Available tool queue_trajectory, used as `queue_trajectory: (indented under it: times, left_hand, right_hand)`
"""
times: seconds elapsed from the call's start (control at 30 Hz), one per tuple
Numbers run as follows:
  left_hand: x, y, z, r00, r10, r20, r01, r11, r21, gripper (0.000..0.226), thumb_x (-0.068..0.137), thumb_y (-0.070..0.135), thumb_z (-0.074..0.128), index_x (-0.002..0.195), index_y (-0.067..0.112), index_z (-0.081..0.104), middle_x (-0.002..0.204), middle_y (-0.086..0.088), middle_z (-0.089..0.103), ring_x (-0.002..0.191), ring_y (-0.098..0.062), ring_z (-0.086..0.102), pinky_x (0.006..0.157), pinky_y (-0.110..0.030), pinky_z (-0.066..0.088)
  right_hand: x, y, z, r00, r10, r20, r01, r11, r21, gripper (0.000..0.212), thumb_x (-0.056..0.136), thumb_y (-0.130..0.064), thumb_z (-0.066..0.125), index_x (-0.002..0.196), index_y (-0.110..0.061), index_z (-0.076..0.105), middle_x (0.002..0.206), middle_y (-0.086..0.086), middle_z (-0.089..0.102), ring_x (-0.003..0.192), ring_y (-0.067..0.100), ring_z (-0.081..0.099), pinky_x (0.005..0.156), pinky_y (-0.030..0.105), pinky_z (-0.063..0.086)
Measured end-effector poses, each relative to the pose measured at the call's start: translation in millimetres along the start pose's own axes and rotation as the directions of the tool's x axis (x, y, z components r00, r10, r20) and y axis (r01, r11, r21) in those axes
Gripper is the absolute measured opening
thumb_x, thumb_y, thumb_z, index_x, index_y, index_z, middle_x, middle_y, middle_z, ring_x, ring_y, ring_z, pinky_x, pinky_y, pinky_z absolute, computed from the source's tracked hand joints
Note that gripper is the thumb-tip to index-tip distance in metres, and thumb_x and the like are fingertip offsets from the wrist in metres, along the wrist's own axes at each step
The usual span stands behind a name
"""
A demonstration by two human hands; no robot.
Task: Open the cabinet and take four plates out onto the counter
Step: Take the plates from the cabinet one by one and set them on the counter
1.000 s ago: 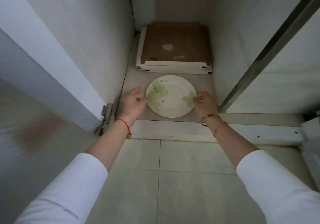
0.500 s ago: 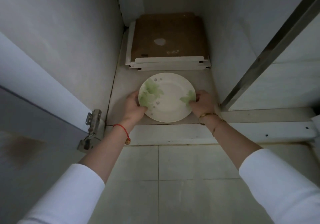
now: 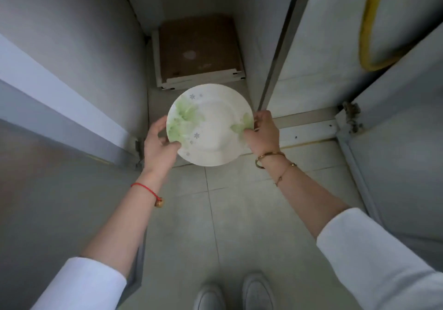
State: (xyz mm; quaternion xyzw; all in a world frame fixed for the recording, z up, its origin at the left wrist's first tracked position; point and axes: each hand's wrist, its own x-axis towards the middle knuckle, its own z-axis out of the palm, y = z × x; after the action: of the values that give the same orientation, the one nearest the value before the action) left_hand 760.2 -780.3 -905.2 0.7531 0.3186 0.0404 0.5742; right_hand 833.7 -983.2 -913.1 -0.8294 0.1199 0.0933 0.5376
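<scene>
One plate (image 3: 210, 125) visible, white with green leaf print, held in the air at the open cabinet (image 3: 72, 53) mouth, above the floor tiles. Left hand (image 3: 159, 145) and right hand (image 3: 262, 133) each pinch opposite rims. Step looks like plate extraction. Next: lift to the counter, out of view. One brown box (image 3: 199, 48) inside; no other plates seen.

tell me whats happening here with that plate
A person stands at an open low cabinet, holding a white plate with green leaf print by its rim, left hand and right hand on opposite sides. It is lifted clear of the cabinet floor. A flat brown box lies at the back.
</scene>
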Motion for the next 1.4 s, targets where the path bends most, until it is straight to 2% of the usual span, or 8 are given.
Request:
queue_trajectory:
  times: [0.2,0.37,0.57,0.67,0.8,1.13,1.3,1.4]
  left_hand:
    - [-101,91,-31,0.997,-0.016,0.079,0.014,1.000,0.021,0.076,0.077,-0.015,0.055,0.141,0.025,0.049,0.133,0.009,0.060,0.110,-0.019,0.064,0.095,-0.035,0.055]
    - [-180,191,-52,0.985,-0.004,0.170,-0.006,0.998,0.058,0.074,0.077,-0.009,0.058,0.136,0.036,0.052,0.122,0.015,0.065,0.104,-0.006,0.067,0.095,-0.032,0.055]
    - [-258,328,-69,0.957,0.048,0.287,-0.053,0.999,0.010,0.076,0.078,-0.010,0.061,0.133,0.042,0.053,0.110,0.006,0.071,0.092,-0.014,0.071,0.082,-0.029,0.059]
    - [-293,394,-72,0.909,0.104,0.403,-0.090,0.995,-0.053,0.075,0.080,-0.015,0.056,0.134,0.037,0.051,0.121,-0.001,0.068,0.103,-0.013,0.069,0.078,-0.018,0.058]
    - [-332,469,-66,0.836,0.164,0.523,-0.142,0.986,-0.082,0.075,0.080,-0.018,0.054,0.143,0.023,0.048,0.138,-0.004,0.058,0.120,-0.020,0.061,0.095,-0.030,0.055]
    - [-400,569,8,0.620,0.249,0.744,-0.358,0.934,-0.014,0.074,0.079,-0.007,0.063,0.142,0.030,0.049,0.130,0.009,0.053,0.101,0.005,0.057,0.072,-0.009,0.050]
    - [-440,596,75,0.502,0.230,0.834,-0.424,0.906,0.005,0.076,0.078,-0.008,0.062,0.146,0.022,0.045,0.140,-0.001,0.048,0.117,-0.017,0.056,0.101,-0.037,0.052]
    - [-464,608,126,0.424,0.215,0.880,-0.471,0.882,0.012,0.077,0.078,-0.006,0.064,0.146,0.024,0.045,0.140,0.000,0.051,0.118,-0.017,0.057,0.096,-0.033,0.054]
  right_hand:
    - [-85,-70,-89,0.991,0.025,-0.128,-0.021,0.999,0.031,0.017,0.081,-0.004,0.059,0.096,-0.012,0.056,0.068,-0.012,0.055,0.060,0.001,0.052,0.048,0.002,0.037]
    - [-154,-150,-179,0.982,0.095,-0.162,-0.089,0.995,0.043,0.014,0.082,-0.011,0.060,0.092,-0.017,0.052,0.071,-0.005,0.057,0.079,0.032,0.062,0.070,0.045,0.056]
    - [-238,-253,-295,0.943,0.141,-0.302,-0.110,0.987,0.117,0.013,0.078,-0.013,0.062,0.088,-0.015,0.055,0.074,-0.002,0.060,0.070,0.027,0.061,0.058,0.030,0.054]
    - [-277,-292,-345,0.912,0.190,-0.364,-0.132,0.975,0.178,0.014,0.078,-0.014,0.064,0.089,-0.016,0.056,0.081,0.005,0.064,0.073,0.029,0.062,0.061,0.036,0.058]
    - [-315,-332,-402,0.845,0.250,-0.473,-0.152,0.960,0.235,0.015,0.076,-0.015,0.065,0.089,-0.016,0.056,0.079,0.002,0.063,0.071,0.022,0.060,0.060,0.030,0.052]
    - [-377,-362,-523,0.655,0.357,-0.665,-0.173,0.929,0.329,0.021,0.080,-0.007,0.058,0.101,-0.008,0.056,0.078,0.001,0.058,0.077,0.024,0.057,0.067,0.032,0.047]
    - [-395,-342,-588,0.538,0.422,-0.730,-0.232,0.906,0.354,0.024,0.081,-0.006,0.058,0.105,-0.005,0.056,0.089,0.008,0.060,0.082,0.029,0.058,0.077,0.045,0.055]
    - [-397,-320,-636,0.491,0.433,-0.756,-0.260,0.901,0.347,0.027,0.080,-0.008,0.059,0.107,-0.004,0.056,0.096,0.010,0.061,0.092,0.037,0.063,0.084,0.053,0.054]
